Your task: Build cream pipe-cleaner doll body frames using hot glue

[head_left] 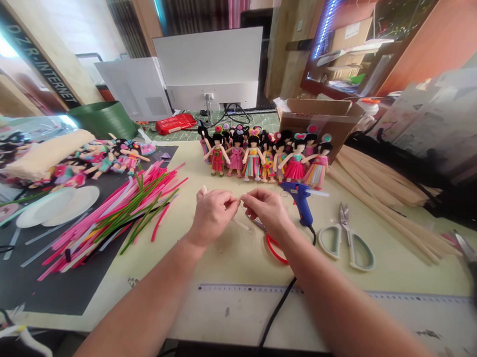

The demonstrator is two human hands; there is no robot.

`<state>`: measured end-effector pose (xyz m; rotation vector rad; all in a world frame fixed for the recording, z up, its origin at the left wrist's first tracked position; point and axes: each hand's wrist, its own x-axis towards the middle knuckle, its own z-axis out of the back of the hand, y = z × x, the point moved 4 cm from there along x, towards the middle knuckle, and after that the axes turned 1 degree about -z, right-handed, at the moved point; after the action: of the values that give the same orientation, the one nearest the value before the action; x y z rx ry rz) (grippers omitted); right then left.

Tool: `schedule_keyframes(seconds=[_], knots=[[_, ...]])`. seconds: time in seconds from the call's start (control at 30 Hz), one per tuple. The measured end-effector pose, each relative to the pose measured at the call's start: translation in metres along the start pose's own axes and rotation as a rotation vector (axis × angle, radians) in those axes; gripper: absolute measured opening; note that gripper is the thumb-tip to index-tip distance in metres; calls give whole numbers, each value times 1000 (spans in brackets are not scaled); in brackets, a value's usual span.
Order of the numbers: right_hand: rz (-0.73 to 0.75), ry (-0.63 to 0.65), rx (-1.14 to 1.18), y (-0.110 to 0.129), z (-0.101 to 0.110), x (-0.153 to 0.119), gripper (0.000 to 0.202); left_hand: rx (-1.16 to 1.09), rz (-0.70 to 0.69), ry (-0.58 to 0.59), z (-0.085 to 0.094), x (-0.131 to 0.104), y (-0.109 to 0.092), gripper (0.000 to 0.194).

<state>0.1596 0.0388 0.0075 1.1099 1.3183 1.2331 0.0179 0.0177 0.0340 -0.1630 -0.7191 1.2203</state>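
Observation:
My left hand (214,212) is closed, with the pale tip of a beige pipe cleaner (204,189) poking out above the fist. Close beside it, my right hand (264,206) pinches thumb against fingers at what looks like the other end of that piece. Most of the piece is hidden by my fingers. Just beyond both hands stand several pipe cleaner dolls (252,160) in bright skirts. A blue glue gun (300,201) lies right of my right hand. Red-handled scissors (278,250) are partly covered by my right wrist.
Pink and green pipe cleaners (115,214) are heaped on the left, beside white plates (71,206) and more dolls (129,155). White-handled scissors (346,241) and beige pipe cleaners (398,210) lie right. A ruler strip (251,290) runs in front. A black cord (279,310) crosses the table edge.

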Motion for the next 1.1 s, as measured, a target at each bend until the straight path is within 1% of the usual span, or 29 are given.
schedule_keyframes(seconds=[0.07, 0.13, 0.23, 0.33, 0.4, 0.5, 0.53, 0.6, 0.67, 0.7, 0.77, 0.8, 0.87, 1.0, 1.07, 1.1], knots=[[-2, -3, 3, 0, -1, -1, 24, 97, -50, -53, -1, -1, -2, 26], [9, -10, 5, -1, -1, -1, 25, 155, -99, -79, -2, -3, -3, 28], [23, -17, 15, -3, 0, 1, 24, 199, -160, -86, -4, -5, -4, 26], [25, -14, 37, -3, 2, 3, 20, 172, -185, -74, -2, -5, -4, 21], [24, -16, 53, -3, 4, 5, 18, 93, -180, -118, 5, -3, -3, 17], [27, -7, 70, -1, 7, 7, 18, -128, -137, -263, 24, 1, 4, 33], [36, 5, 69, 0, 7, 7, 18, -228, -99, -310, 31, 3, 10, 36], [63, 38, 55, 3, 8, 7, 18, -441, 75, -334, 39, 7, 27, 41], [98, 79, 46, 6, 7, 5, 17, -619, 259, -252, 38, 10, 45, 45], [117, 101, 47, 8, 7, 4, 17, -687, 336, -175, 36, 11, 53, 46], [152, 148, 56, 10, 6, 3, 16, -802, 436, 28, 28, 11, 61, 42], [165, 171, 63, 11, 6, 2, 16, -846, 460, 127, 24, 11, 62, 40], [184, 211, 78, 12, 5, 1, 14, -899, 459, 272, 17, 9, 58, 37], [206, 262, 121, 10, 3, 1, 13, -900, 329, 449, 6, 5, 32, 33], [210, 281, 137, 10, 2, 1, 14, -921, 294, 503, 2, 4, 20, 33], [212, 287, 143, 10, 1, 1, 14, -933, 297, 508, 0, 3, 17, 32]])
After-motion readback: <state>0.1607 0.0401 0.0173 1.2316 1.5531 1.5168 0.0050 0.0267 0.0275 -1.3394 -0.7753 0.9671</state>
